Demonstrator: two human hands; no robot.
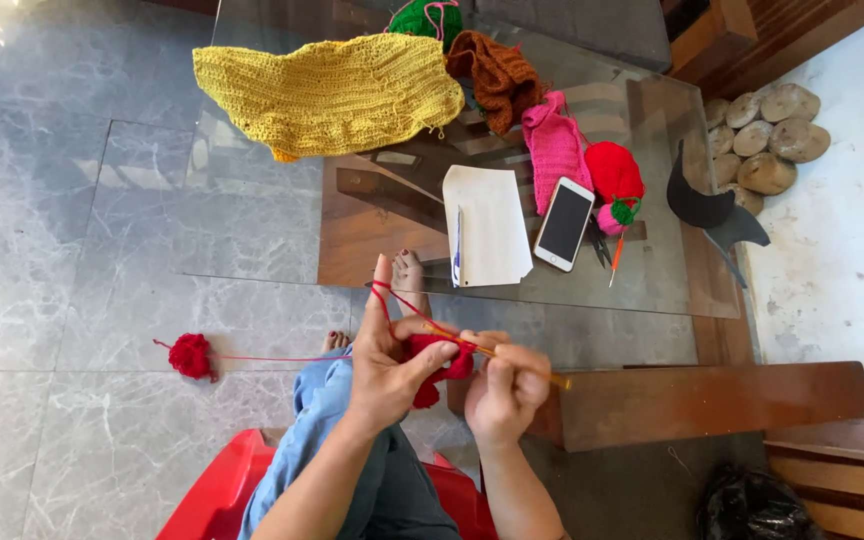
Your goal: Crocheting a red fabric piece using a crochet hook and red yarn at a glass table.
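Observation:
My left hand (384, 362) pinches a small red crochet piece (439, 362), with the index finger raised and red yarn looped over it. My right hand (505, 390) grips a yellow-orange crochet hook (522, 364) whose tip pokes into the red piece. A red yarn strand runs left from my hands to a red yarn ball (190, 354) lying on the grey tiled floor. My legs in blue trousers and my bare feet show under my hands.
A glass table (262, 240) ahead carries a yellow crochet panel (332, 92), brown, pink, green and red crochet pieces, a white paper (487, 225) with a pen, a phone (564, 223) and scissors. Stones (767, 135) lie at right. I sit on a red chair (217, 490).

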